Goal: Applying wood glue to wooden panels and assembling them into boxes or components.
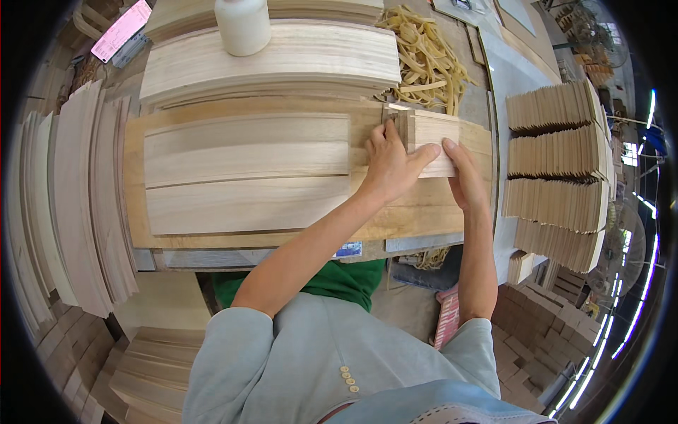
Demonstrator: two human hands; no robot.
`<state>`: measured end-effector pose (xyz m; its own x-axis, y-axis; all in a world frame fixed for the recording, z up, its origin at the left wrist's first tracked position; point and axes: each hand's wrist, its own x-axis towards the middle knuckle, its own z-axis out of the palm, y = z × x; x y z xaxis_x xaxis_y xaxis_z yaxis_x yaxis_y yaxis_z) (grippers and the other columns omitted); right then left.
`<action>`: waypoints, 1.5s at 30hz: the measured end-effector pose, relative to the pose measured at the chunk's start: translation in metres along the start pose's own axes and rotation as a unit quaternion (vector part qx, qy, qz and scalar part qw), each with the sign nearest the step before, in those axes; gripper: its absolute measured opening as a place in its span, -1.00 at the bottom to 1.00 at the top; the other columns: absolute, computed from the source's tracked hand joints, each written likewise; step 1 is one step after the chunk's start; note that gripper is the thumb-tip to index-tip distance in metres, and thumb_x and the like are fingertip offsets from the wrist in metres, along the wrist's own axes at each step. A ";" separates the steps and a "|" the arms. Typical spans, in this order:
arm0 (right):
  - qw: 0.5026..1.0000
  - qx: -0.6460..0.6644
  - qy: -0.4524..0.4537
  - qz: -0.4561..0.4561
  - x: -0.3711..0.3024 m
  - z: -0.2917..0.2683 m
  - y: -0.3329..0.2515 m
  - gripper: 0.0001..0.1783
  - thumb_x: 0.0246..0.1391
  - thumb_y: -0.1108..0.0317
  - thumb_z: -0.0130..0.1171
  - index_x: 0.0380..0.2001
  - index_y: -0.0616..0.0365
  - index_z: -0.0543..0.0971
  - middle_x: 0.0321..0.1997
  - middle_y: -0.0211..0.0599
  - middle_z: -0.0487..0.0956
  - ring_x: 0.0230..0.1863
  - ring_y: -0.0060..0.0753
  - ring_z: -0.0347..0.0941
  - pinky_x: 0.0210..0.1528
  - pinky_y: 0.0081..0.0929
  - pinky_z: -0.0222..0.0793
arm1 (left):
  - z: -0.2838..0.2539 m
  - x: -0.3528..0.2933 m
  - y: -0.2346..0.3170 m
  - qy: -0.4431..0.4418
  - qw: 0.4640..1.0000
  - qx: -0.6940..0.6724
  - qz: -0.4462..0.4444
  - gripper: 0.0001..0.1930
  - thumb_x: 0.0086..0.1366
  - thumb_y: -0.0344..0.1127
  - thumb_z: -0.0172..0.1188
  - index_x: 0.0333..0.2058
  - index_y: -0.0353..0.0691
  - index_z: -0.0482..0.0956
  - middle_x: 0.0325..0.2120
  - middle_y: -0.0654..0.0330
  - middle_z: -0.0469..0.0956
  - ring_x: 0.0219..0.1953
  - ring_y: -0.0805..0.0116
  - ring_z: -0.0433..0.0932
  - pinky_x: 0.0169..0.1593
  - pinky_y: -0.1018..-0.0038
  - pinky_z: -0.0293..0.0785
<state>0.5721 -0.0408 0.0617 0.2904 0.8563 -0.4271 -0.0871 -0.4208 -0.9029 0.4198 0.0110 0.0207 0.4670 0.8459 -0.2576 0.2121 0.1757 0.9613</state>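
Observation:
Small, thin wooden boards [436, 128] stand together in a short stack at the right end of a wooden work board [374, 225]. My left hand [394, 161] grips the stack, its fingers at the left side and its thumb lying across the top piece. At the near right corner, my right hand [466, 173] closes on the same stack with its thumb on top; its other fingers are mostly hidden below. Left of my hands lie two long pale planks [247, 145], side by side on the work board.
Behind the board, a white bottle [244, 28] stands on stacked planks [318, 60]. Beside them lies a heap of yellowish bands [427, 60]. Rows of small wooden pieces [558, 152] fill the right side, and long boards [78, 198] stand at the left. A pink paper [121, 30] is at the far left.

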 end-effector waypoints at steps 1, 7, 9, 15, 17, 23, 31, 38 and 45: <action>1.000 -0.003 -0.002 0.005 0.001 0.001 0.001 -0.39 0.19 0.10 0.06 0.14 0.37 0.32 0.11 -0.12 0.44 0.13 -0.37 0.34 0.23 -0.45 0.13 | -0.001 0.000 0.001 0.000 1.000 0.000 -0.002 0.09 0.08 0.20 0.18 0.13 -0.82 -0.05 0.11 -0.42 0.06 0.21 -0.25 -0.01 0.30 0.11 -0.09; 1.000 -0.001 0.016 0.002 -0.002 -0.001 0.003 -0.49 0.20 0.09 0.05 0.07 0.26 0.39 0.03 -0.27 0.48 0.07 -0.46 0.36 0.17 -0.46 0.19 | 0.001 -0.004 0.005 0.014 1.000 0.013 -0.008 0.09 0.08 0.19 0.18 0.14 -0.82 -0.05 0.12 -0.41 0.06 0.18 -0.24 0.03 0.29 0.10 -0.08; 1.000 -0.001 0.024 -0.005 -0.012 -0.001 -0.002 -0.48 0.20 0.10 0.05 0.08 0.27 0.38 0.04 -0.25 0.48 0.08 -0.44 0.36 0.17 -0.45 0.19 | 0.003 -0.010 0.009 0.025 0.999 0.012 0.040 0.08 0.08 0.16 0.20 0.15 -0.81 -0.07 0.13 -0.40 0.05 0.18 -0.24 0.04 0.29 0.10 -0.07; 0.999 0.005 0.037 -0.012 -0.035 0.001 0.003 -0.46 0.20 0.16 0.04 0.11 0.36 0.34 0.07 -0.14 0.46 0.10 -0.38 0.37 0.18 -0.43 0.21 | 0.013 -0.033 0.004 0.046 0.998 0.003 0.049 -0.06 0.12 0.06 0.24 0.21 -0.55 0.01 0.12 -0.29 0.13 0.20 -0.20 0.04 0.28 0.11 -0.04; 0.999 0.007 0.037 -0.017 -0.035 0.002 0.004 -0.43 0.19 0.18 0.06 0.13 0.38 0.32 0.08 -0.11 0.45 0.10 -0.37 0.37 0.19 -0.44 0.20 | 0.011 -0.033 0.002 0.036 0.998 -0.006 0.055 -0.02 0.12 0.07 0.23 0.18 -0.68 -0.03 0.13 -0.35 0.08 0.20 -0.22 0.03 0.29 0.10 -0.05; 1.000 0.009 0.026 0.000 -0.025 0.006 0.007 -0.43 0.19 0.20 0.07 0.14 0.38 0.31 0.10 -0.10 0.44 0.13 -0.37 0.34 0.20 -0.45 0.18 | 0.006 -0.026 -0.004 0.019 0.999 0.000 0.051 0.02 0.12 0.06 0.22 0.15 -0.82 -0.08 0.15 -0.43 0.02 0.20 -0.26 0.02 0.29 0.09 -0.06; 1.000 -0.002 0.029 -0.012 -0.027 0.007 0.011 -0.43 0.19 0.20 0.07 0.14 0.38 0.31 0.12 -0.10 0.42 0.13 -0.37 0.33 0.22 -0.44 0.16 | 0.006 -0.027 -0.003 0.010 0.999 0.013 0.046 0.00 0.09 0.01 0.23 0.14 -0.81 -0.06 0.14 -0.39 -0.01 0.18 -0.26 0.03 0.28 0.08 -0.05; 0.998 0.011 0.058 -0.027 -0.059 0.007 0.018 -0.41 0.16 0.21 0.10 0.15 0.39 0.30 0.13 -0.09 0.41 0.15 -0.34 0.31 0.23 -0.41 0.13 | 0.012 -0.057 -0.003 0.025 0.996 -0.006 0.081 -0.08 0.07 -0.11 0.28 0.19 -0.63 -0.01 0.11 -0.32 0.09 0.19 -0.17 0.02 0.28 0.15 -0.04; 0.997 0.026 0.071 -0.023 -0.056 0.009 0.028 -0.37 0.12 0.22 0.15 0.16 0.38 0.29 0.13 -0.10 0.41 0.16 -0.34 0.29 0.23 -0.41 0.12 | 0.014 -0.057 -0.008 0.037 0.996 0.001 0.078 -0.14 0.11 -0.20 0.27 0.22 -0.52 0.00 0.12 -0.22 0.21 0.21 -0.06 0.02 0.28 0.19 -0.02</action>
<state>0.5450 -0.0979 0.0597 0.4276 0.8218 -0.3766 -0.1185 -0.3621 -0.9246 0.4032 -0.0457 0.0264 0.4294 0.8978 -0.0978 0.1447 0.0385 0.9887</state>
